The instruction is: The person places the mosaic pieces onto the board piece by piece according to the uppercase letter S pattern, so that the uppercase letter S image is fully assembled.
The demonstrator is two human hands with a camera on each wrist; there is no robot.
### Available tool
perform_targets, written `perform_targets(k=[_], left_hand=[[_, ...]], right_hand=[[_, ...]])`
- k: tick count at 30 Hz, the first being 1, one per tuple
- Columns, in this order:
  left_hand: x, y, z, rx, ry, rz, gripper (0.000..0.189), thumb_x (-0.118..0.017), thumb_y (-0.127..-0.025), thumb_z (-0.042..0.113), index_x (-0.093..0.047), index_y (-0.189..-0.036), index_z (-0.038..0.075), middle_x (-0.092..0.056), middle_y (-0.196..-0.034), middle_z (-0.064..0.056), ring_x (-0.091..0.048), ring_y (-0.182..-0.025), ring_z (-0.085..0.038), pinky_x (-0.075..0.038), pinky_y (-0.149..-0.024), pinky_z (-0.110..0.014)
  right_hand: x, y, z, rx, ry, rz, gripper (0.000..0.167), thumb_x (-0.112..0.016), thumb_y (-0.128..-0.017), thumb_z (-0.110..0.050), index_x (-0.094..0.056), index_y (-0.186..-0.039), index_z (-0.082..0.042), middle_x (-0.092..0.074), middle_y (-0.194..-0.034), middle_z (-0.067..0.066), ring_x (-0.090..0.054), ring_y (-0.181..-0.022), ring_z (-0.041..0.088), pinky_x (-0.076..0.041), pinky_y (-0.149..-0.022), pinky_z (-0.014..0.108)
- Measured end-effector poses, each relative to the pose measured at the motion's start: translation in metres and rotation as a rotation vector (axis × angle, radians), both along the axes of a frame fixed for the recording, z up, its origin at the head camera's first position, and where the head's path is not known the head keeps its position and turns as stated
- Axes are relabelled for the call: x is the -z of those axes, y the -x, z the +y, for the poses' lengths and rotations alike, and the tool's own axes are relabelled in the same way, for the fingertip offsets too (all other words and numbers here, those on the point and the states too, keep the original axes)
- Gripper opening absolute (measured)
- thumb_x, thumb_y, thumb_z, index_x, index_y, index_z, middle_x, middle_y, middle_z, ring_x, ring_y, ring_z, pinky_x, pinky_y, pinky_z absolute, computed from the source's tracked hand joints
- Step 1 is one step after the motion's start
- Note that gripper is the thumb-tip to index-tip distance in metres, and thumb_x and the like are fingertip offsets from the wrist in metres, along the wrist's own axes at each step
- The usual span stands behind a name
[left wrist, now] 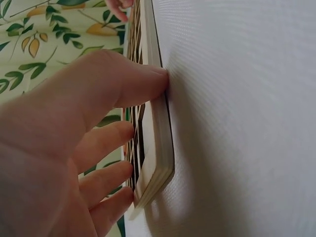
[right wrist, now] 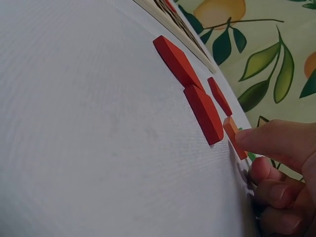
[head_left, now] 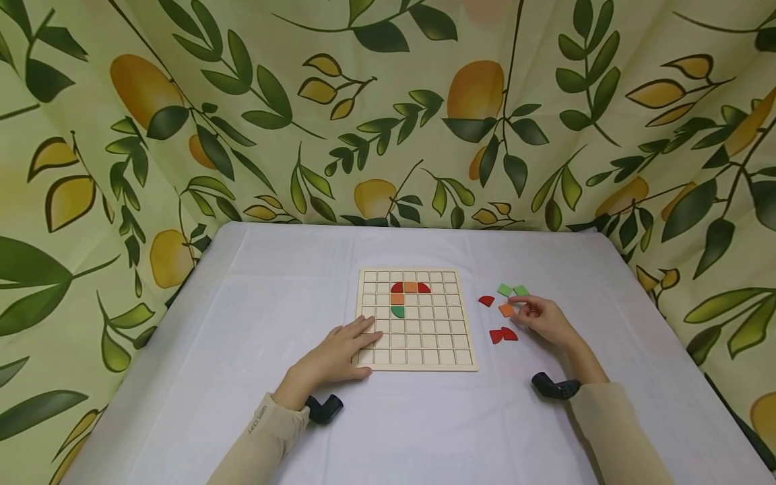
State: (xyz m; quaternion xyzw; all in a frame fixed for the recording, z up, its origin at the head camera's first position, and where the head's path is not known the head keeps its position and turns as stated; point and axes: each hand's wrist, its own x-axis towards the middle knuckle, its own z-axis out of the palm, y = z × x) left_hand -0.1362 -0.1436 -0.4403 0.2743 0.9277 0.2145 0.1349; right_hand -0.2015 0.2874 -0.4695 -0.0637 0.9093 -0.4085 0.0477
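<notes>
A pale wooden grid board [head_left: 424, 343] lies on the table. My left hand [head_left: 336, 350] rests on its near left corner, fingers spread over the squares and thumb against the near edge [left wrist: 160, 128]. On the board sit a red quarter-round tile [head_left: 397, 287], an orange square tile [head_left: 411, 287], a second red tile [head_left: 424, 288], another orange square [head_left: 397, 299] and a dark green rounded tile [head_left: 397, 312]. Right of the board, my right hand [head_left: 542, 320] has thumb and index finger at a loose orange square tile [right wrist: 230, 129]; whether they pinch it is unclear. Its other fingers are curled.
Two light green square tiles [head_left: 505, 289] lie just beyond the right hand. A red quarter-round tile [head_left: 486, 301] lies nearer the board, and two more red tiles [right wrist: 205, 116] touch each other on the near side. A leaf-patterned curtain [head_left: 376, 135] hangs behind the white-covered table [head_left: 291, 269].
</notes>
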Motion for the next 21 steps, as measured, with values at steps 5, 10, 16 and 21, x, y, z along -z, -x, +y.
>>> perform_targets(k=[5,10,16,21], left_hand=[[0.0014,0.0000,-0.0004,0.004,0.001,0.015,0.065,-0.068,-0.084,0.027,-0.047,-0.143,0.012,-0.028,-0.160,-0.013,-0.027,-0.149,-0.034,-0.028,-0.114,-0.061],[0.0037,0.0002,-0.0003,-0.003,0.000,0.017,0.066,-0.069,-0.083,0.028,-0.046,-0.143,0.013,-0.029,-0.160,-0.012,-0.026,-0.149,-0.033,-0.027,-0.114,-0.062],[0.0050,0.0002,0.0009,-0.011,0.003,0.017,0.067,-0.069,-0.082,0.029,-0.047,-0.143,0.013,-0.029,-0.160,-0.011,-0.027,-0.149,-0.033,-0.027,-0.114,-0.063],[0.0047,0.0000,0.0020,-0.014,0.008,0.023,0.067,-0.069,-0.082,0.029,-0.047,-0.143,0.013,-0.029,-0.160,-0.011,-0.027,-0.149,-0.032,-0.026,-0.114,-0.063]], right_hand=[[0.0014,0.0019,0.0017,-0.006,0.004,0.001,0.038,-0.066,-0.087,-0.005,-0.059,-0.122,0.007,-0.052,-0.076,0.006,-0.041,-0.061,0.005,-0.037,-0.054,0.018],[0.0021,0.0032,0.0020,-0.005,0.001,-0.009,0.037,-0.065,-0.087,-0.005,-0.059,-0.122,0.007,-0.051,-0.076,0.005,-0.041,-0.061,0.005,-0.037,-0.053,0.018],[0.0025,0.0041,0.0006,0.015,-0.015,-0.030,0.036,-0.064,-0.088,-0.006,-0.059,-0.123,0.005,-0.050,-0.076,0.004,-0.041,-0.063,0.007,-0.037,-0.054,0.018],[0.0021,0.0035,0.0001,0.026,-0.017,-0.033,0.036,-0.065,-0.088,-0.006,-0.060,-0.122,0.005,-0.049,-0.075,0.004,-0.041,-0.063,0.006,-0.036,-0.054,0.018]])
